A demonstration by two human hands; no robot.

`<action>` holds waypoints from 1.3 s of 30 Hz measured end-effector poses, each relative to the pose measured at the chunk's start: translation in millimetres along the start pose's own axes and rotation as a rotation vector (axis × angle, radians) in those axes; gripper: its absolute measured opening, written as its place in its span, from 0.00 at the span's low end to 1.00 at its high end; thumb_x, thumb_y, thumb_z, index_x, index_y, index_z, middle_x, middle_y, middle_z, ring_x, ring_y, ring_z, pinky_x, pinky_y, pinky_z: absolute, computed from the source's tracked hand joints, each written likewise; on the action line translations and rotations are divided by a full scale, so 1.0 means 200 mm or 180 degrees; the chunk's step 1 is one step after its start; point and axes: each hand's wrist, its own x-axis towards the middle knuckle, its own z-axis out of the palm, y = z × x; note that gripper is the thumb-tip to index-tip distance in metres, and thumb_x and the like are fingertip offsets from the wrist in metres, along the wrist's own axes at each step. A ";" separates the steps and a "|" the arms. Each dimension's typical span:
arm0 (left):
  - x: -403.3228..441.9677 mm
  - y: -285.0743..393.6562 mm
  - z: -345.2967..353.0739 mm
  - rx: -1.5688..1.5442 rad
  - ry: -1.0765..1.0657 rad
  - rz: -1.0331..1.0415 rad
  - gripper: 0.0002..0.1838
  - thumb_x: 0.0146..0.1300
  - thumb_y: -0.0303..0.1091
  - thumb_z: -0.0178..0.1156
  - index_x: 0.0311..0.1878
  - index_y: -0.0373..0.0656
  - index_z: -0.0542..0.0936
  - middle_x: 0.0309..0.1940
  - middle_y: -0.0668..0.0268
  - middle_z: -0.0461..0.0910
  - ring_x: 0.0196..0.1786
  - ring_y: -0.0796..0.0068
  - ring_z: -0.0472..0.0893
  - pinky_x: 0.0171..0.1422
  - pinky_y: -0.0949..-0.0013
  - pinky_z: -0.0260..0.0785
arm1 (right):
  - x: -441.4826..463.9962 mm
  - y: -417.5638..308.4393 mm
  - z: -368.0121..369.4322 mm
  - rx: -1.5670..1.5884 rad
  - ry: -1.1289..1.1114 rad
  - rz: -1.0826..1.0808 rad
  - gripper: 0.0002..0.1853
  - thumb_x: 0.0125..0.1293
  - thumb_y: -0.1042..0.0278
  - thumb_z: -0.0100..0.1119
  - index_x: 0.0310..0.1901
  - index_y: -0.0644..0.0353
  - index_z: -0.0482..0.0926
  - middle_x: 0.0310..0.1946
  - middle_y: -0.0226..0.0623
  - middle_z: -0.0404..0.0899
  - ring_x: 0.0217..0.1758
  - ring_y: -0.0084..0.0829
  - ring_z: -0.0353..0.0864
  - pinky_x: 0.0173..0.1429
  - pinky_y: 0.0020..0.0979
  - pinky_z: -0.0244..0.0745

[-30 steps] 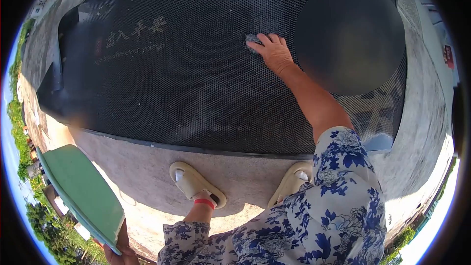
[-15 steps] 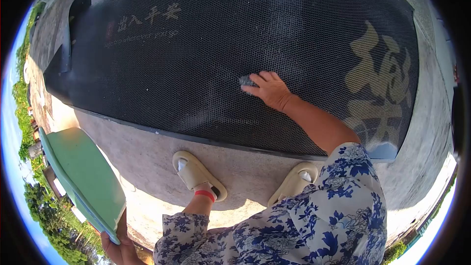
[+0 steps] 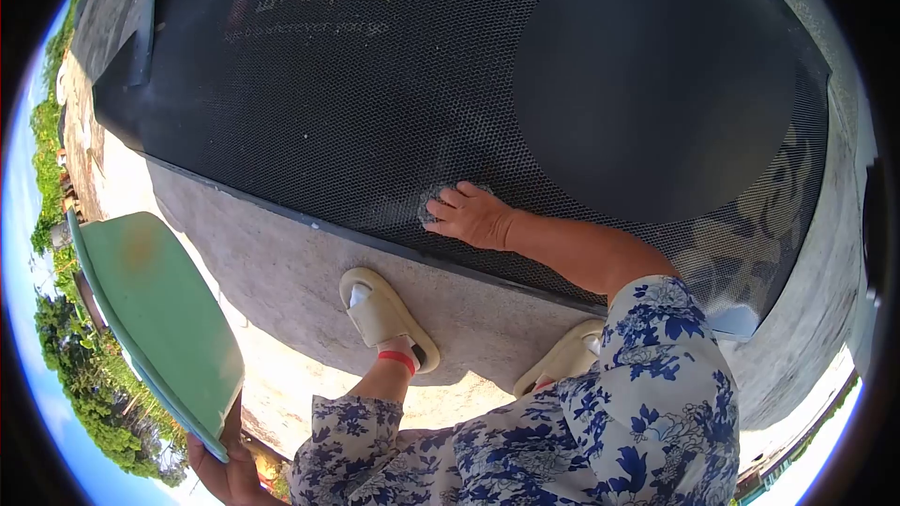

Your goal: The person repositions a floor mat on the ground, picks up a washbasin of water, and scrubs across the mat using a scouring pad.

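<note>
A black textured doormat (image 3: pixel 356 94) with gold lettering lies on the concrete in front of my feet. My right hand (image 3: pixel 473 217) presses down near the mat's front edge, fingers closed over a grey scouring pad (image 3: pixel 425 214), most of it hidden under the palm. At the lower left, my left hand (image 3: pixel 228 470) grips the bottom end of a pale green, rimmed panel (image 3: pixel 164 309), which it holds up on a tilt. A brownish stain marks the panel's upper part.
My feet in beige slippers (image 3: pixel 380 314) stand on the concrete (image 3: pixel 272 253) just before the mat. A dark, blurred disc (image 3: pixel 656 84) covers the mat's right part in view. Several green plants (image 3: pixel 70 337) grow at the far left.
My right hand has moved with the scouring pad toward the mat's front edge and slightly left. The dark disc has appeared. My left hand still holds the green panel.
</note>
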 end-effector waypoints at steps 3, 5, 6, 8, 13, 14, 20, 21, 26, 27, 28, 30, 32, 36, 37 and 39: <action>-0.01 0.04 -0.04 0.0017 0.0054 0.0045 0.29 0.73 0.33 0.39 0.75 0.43 0.48 0.76 0.51 0.32 0.77 0.61 0.40 0.58 0.48 0.76 | 0.18 0.37 -0.20 -0.0478 -0.0206 0.0031 0.23 0.63 0.72 0.53 0.57 0.33 0.76 0.57 0.26 0.69 0.55 0.34 0.68 0.59 0.34 0.64; -0.02 0.11 -0.10 0.0059 0.0024 0.0105 0.29 0.73 0.33 0.39 0.75 0.44 0.48 0.77 0.51 0.30 0.79 0.61 0.37 0.59 0.47 0.75 | 0.33 0.73 -0.35 -0.1181 0.0212 0.1357 0.28 0.64 0.78 0.51 0.61 0.32 0.73 0.62 0.28 0.67 0.58 0.36 0.68 0.60 0.38 0.64; -0.02 0.15 -0.15 0.0113 -0.0060 0.0149 0.29 0.73 0.33 0.38 0.76 0.44 0.48 0.77 0.52 0.29 0.80 0.61 0.35 0.59 0.46 0.75 | 0.38 0.83 -0.40 -0.1289 0.0325 0.1940 0.28 0.64 0.77 0.52 0.62 0.33 0.72 0.62 0.30 0.67 0.59 0.37 0.68 0.60 0.38 0.64; -0.05 0.23 -0.24 0.0115 -0.0186 0.0272 0.29 0.73 0.32 0.38 0.76 0.44 0.48 0.77 0.52 0.29 0.80 0.61 0.36 0.60 0.46 0.75 | 0.47 0.97 -0.48 -0.1148 0.0720 0.3112 0.27 0.64 0.75 0.55 0.63 0.34 0.72 0.62 0.33 0.68 0.61 0.39 0.67 0.61 0.40 0.64; -0.02 0.01 -0.03 0.0010 0.0084 0.0062 0.29 0.73 0.32 0.40 0.76 0.46 0.48 0.77 0.51 0.30 0.80 0.60 0.39 0.58 0.48 0.76 | 0.40 0.54 -0.14 -0.0755 0.0513 0.1345 0.23 0.60 0.74 0.59 0.56 0.37 0.78 0.59 0.35 0.70 0.61 0.40 0.67 0.66 0.42 0.62; -0.03 -0.03 0.04 0.0037 0.0153 0.0054 0.30 0.73 0.32 0.40 0.76 0.46 0.48 0.77 0.51 0.30 0.80 0.60 0.39 0.58 0.48 0.76 | 0.33 0.40 -0.06 -0.0377 0.0404 0.1046 0.23 0.62 0.73 0.57 0.58 0.38 0.77 0.58 0.36 0.71 0.61 0.39 0.68 0.66 0.43 0.63; -0.01 -0.18 0.14 -0.0429 0.0048 0.0034 0.31 0.67 0.24 0.42 0.73 0.35 0.48 0.75 0.43 0.34 0.78 0.50 0.33 0.60 0.41 0.74 | 0.24 0.21 -0.39 0.4173 -0.0352 0.2836 0.26 0.68 0.69 0.51 0.68 0.42 0.65 0.54 0.40 0.75 0.55 0.37 0.76 0.60 0.42 0.74; -0.02 -0.18 0.13 -0.0404 0.0040 0.0015 0.31 0.67 0.24 0.41 0.73 0.35 0.48 0.75 0.43 0.34 0.79 0.51 0.33 0.60 0.41 0.74 | 0.20 0.26 -0.44 0.4977 0.0064 0.3123 0.27 0.68 0.69 0.51 0.68 0.46 0.63 0.54 0.41 0.75 0.54 0.37 0.77 0.60 0.42 0.75; -0.06 -0.17 0.11 -0.0344 -0.0076 -0.0007 0.30 0.69 0.27 0.40 0.74 0.38 0.48 0.75 0.45 0.33 0.79 0.53 0.33 0.59 0.43 0.75 | -0.02 0.41 -0.54 0.6161 0.0461 0.3255 0.30 0.67 0.67 0.53 0.69 0.59 0.59 0.54 0.43 0.75 0.56 0.38 0.77 0.62 0.43 0.74; -0.06 -0.18 0.11 -0.0329 -0.0093 -0.0014 0.30 0.69 0.27 0.40 0.74 0.39 0.47 0.76 0.46 0.33 0.79 0.54 0.34 0.59 0.43 0.75 | -0.03 0.40 -0.56 0.6211 0.0407 0.3240 0.30 0.66 0.67 0.53 0.69 0.60 0.59 0.54 0.43 0.75 0.56 0.38 0.77 0.62 0.43 0.74; -0.07 -0.18 0.10 -0.0327 -0.0103 -0.0019 0.30 0.70 0.28 0.40 0.74 0.39 0.47 0.76 0.46 0.32 0.79 0.54 0.34 0.59 0.43 0.75 | -0.04 0.38 -0.58 0.5798 0.0590 0.3681 0.29 0.66 0.66 0.53 0.68 0.59 0.60 0.54 0.43 0.75 0.55 0.38 0.77 0.62 0.44 0.74; -0.08 -0.19 0.10 -0.0320 -0.0129 -0.0020 0.30 0.71 0.29 0.39 0.74 0.40 0.47 0.76 0.47 0.32 0.79 0.55 0.34 0.59 0.44 0.75 | -0.01 0.34 -0.62 0.5381 0.0750 0.4087 0.29 0.65 0.66 0.54 0.68 0.58 0.62 0.55 0.44 0.75 0.55 0.38 0.77 0.61 0.44 0.74; -0.09 -0.19 0.09 -0.0314 -0.0149 -0.0027 0.30 0.71 0.30 0.39 0.75 0.41 0.47 0.76 0.47 0.31 0.79 0.57 0.34 0.58 0.44 0.75 | -0.02 0.33 -0.58 0.2283 -0.0080 0.3255 0.26 0.67 0.62 0.55 0.66 0.53 0.66 0.57 0.45 0.72 0.58 0.40 0.73 0.60 0.45 0.73; -0.11 -0.18 0.06 -0.0323 -0.0218 -0.0027 0.29 0.73 0.32 0.38 0.75 0.44 0.47 0.77 0.49 0.30 0.80 0.59 0.34 0.58 0.46 0.75 | -0.08 0.33 -0.49 -0.0436 0.0488 0.2411 0.27 0.65 0.58 0.58 0.65 0.49 0.67 0.60 0.44 0.68 0.61 0.41 0.69 0.60 0.45 0.68; -0.11 -0.17 0.07 -0.0331 -0.0215 -0.0012 0.29 0.73 0.32 0.37 0.75 0.44 0.47 0.77 0.49 0.30 0.80 0.59 0.35 0.58 0.46 0.75 | -0.09 0.33 -0.47 -0.0698 0.0566 0.2314 0.28 0.64 0.58 0.60 0.65 0.49 0.67 0.61 0.43 0.67 0.61 0.41 0.69 0.61 0.45 0.67; -0.12 -0.17 0.04 -0.0312 -0.0202 0.0027 0.29 0.74 0.33 0.37 0.76 0.45 0.47 0.77 0.50 0.30 0.80 0.59 0.35 0.57 0.46 0.76 | -0.13 0.31 -0.42 -0.0862 0.0284 0.2231 0.30 0.61 0.58 0.63 0.65 0.48 0.67 0.60 0.43 0.67 0.61 0.41 0.69 0.62 0.44 0.66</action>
